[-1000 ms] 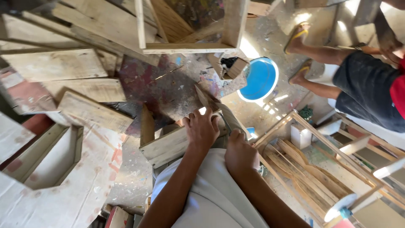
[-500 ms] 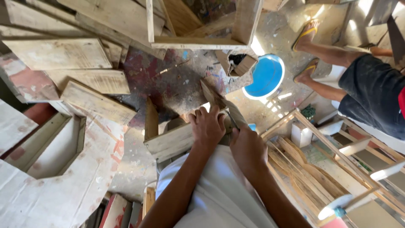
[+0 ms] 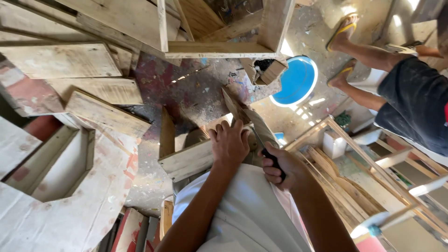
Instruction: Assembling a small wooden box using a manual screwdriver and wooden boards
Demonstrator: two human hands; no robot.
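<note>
Two hands at work | left hand (image 3: 229,142) pressed a thin wood piece (image 3: 233,106) onto the plank (image 3: 191,160), fingers clamped over it | right hand (image 3: 280,167) clenched a dark-handled blade (image 3: 262,133) | wood likely light, stiff, splintery; best held low, clear of the edge.

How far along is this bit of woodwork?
Hard to judge, probably midway. Done: cut boards and a finished-looking open frame lie around the floor. In hand: the left hand presses a small wooden piece against a plank, while the right hand grips a dark-handled blade laid on it. Left: that piece looks rough and joined to nothing.
</note>
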